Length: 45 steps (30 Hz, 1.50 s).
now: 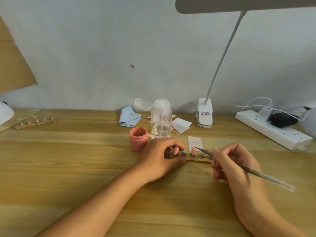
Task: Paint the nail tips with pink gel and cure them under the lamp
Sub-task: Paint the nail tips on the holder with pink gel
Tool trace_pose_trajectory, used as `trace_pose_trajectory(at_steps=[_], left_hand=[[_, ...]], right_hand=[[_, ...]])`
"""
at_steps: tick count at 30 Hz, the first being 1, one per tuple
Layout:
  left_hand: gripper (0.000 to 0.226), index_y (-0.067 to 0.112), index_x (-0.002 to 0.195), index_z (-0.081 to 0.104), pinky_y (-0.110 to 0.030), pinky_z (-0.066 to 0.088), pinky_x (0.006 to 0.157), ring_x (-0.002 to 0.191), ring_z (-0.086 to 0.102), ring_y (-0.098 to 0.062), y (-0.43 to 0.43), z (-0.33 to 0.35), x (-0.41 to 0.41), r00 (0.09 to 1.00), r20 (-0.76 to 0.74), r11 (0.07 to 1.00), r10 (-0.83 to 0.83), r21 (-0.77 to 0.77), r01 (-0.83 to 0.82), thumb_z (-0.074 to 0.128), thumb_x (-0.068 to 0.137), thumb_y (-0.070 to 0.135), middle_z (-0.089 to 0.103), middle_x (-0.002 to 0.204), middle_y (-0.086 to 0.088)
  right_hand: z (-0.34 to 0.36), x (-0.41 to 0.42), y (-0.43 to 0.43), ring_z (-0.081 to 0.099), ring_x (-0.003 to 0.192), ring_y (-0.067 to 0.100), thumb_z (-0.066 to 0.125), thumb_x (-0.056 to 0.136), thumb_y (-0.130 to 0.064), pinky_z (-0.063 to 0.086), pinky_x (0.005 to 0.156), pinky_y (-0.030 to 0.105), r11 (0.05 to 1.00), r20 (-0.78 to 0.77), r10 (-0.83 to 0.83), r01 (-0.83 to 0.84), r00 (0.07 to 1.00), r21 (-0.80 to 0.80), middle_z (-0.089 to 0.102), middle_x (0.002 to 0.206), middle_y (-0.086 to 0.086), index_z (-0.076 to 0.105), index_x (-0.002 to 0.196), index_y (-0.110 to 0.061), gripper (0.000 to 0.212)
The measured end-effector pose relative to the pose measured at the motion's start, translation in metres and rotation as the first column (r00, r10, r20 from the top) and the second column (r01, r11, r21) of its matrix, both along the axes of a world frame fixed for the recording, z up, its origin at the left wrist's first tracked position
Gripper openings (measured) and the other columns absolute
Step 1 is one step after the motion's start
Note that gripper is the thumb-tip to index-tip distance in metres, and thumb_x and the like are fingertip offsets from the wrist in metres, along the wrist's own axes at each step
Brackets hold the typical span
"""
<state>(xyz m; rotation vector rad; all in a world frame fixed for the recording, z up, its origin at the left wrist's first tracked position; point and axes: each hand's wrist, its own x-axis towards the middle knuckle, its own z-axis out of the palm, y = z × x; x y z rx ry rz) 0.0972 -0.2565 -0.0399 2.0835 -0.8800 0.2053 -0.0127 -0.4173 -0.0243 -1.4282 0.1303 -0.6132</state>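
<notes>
A wooden nail-tip holder [196, 158] lies on the table with several tips standing on pegs; two tips [193, 150] look pink, one between them looks pale. My left hand [159, 156] grips the holder's left end. My right hand [234, 165] pinches a thin brush [253, 171], whose tip points left at the pink tip near the holder's middle. An open pink gel jar [138, 141] stands just behind my left hand. Part of a white curing lamp [5, 113] shows at the far left edge.
A second holder with tips [35, 121] lies at the back left. Behind the jar stand a clear pump bottle [161, 120], a blue cloth [129, 118] and white wipes [181, 125]. A clip desk lamp [204, 115] and power strip [271, 129] sit at the right.
</notes>
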Motion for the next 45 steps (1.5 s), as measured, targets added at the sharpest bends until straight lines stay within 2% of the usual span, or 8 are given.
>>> trace_pose_trajectory(at_steps=[4,12,17,23,27,32,36,45], left_hand=[[0.021,0.035,0.093,0.069,-0.01,0.037,0.068,0.075,0.055,0.006,0.0003,-0.0007,0.001,1.0,-0.02,1.0,-0.001,0.005,0.001,0.082,0.08,0.025,0.057,0.074,0.032],[0.02,0.025,0.097,0.074,-0.012,0.038,0.069,0.074,0.055,0.003,0.0002,-0.0015,0.0007,1.0,-0.01,1.0,0.001,-0.001,-0.001,0.083,0.08,0.022,0.056,0.072,0.029],[0.02,0.026,0.098,0.073,-0.012,0.037,0.069,0.074,0.054,0.004,0.0004,-0.0024,0.0011,1.0,-0.009,1.0,-0.001,0.0,0.001,0.082,0.08,0.022,0.056,0.073,0.029],[0.021,0.031,0.096,0.071,-0.016,0.04,0.07,0.074,0.053,0.003,0.001,-0.0033,0.0019,1.0,-0.022,1.0,-0.004,0.001,0.004,0.082,0.08,0.024,0.056,0.075,0.03],[0.021,0.031,0.095,0.071,-0.026,0.045,0.077,0.075,0.053,0.001,0.0008,-0.0031,0.0022,1.0,-0.029,1.0,-0.013,-0.006,0.013,0.082,0.08,0.023,0.056,0.073,0.029],[0.022,0.035,0.093,0.068,-0.023,0.044,0.075,0.075,0.053,0.001,0.0001,-0.0027,0.0024,1.0,-0.014,1.0,-0.018,-0.003,0.018,0.082,0.08,0.024,0.056,0.074,0.029],[0.021,0.032,0.096,0.07,-0.029,0.046,0.078,0.076,0.054,-0.001,-0.0001,-0.0027,0.0024,1.0,-0.025,1.0,-0.013,-0.001,0.013,0.082,0.08,0.025,0.056,0.074,0.029],[0.022,0.036,0.093,0.068,-0.02,0.042,0.073,0.075,0.053,0.002,0.0004,-0.0037,0.0026,0.999,-0.034,1.0,-0.016,-0.005,0.016,0.082,0.08,0.025,0.055,0.075,0.03]], right_hand=[[-0.0032,0.0025,-0.0016,0.043,0.043,0.012,0.057,0.088,0.003,0.038,0.04,0.019,1.0,0.001,-0.012,0.012,1.0,-0.009,0.054,0.053,0.002,0.047,0.072,-0.008,0.022],[-0.0059,0.0048,-0.0022,0.043,0.042,0.01,0.06,0.088,0.0,0.038,0.04,0.02,0.999,-0.041,-0.007,0.005,0.999,-0.039,0.054,0.052,-0.001,0.048,0.074,-0.009,0.02],[-0.004,0.0037,-0.0018,0.042,0.042,0.009,0.059,0.086,-0.001,0.036,0.041,0.024,0.999,-0.058,-0.013,0.01,0.998,-0.051,0.05,0.051,-0.001,0.047,0.073,-0.01,0.02],[-0.0024,0.0035,-0.0004,0.037,0.042,0.011,0.058,0.087,0.001,0.034,0.039,0.02,0.999,-0.06,-0.016,0.013,0.998,-0.048,0.044,0.05,0.004,0.045,0.072,-0.007,0.022],[-0.0023,0.0034,-0.0015,0.037,0.044,0.012,0.057,0.087,0.003,0.034,0.039,0.021,0.999,-0.06,-0.019,0.016,0.998,-0.038,0.046,0.053,0.005,0.047,0.075,-0.004,0.017],[-0.0026,0.0036,-0.0005,0.034,0.046,0.013,0.058,0.087,0.001,0.033,0.039,0.02,0.999,-0.061,0.008,-0.011,0.998,-0.048,0.043,0.052,0.005,0.045,0.073,-0.007,0.021],[-0.0032,0.0035,-0.001,0.033,0.048,0.015,0.059,0.086,-0.001,0.032,0.04,0.021,0.998,-0.058,0.011,-0.015,0.998,-0.061,0.042,0.053,0.006,0.045,0.072,-0.009,0.021],[-0.004,0.0038,-0.0016,0.033,0.05,0.018,0.06,0.085,-0.002,0.03,0.043,0.027,0.997,-0.055,-0.007,0.003,0.998,-0.074,0.042,0.057,0.009,0.044,0.072,-0.007,0.02]])
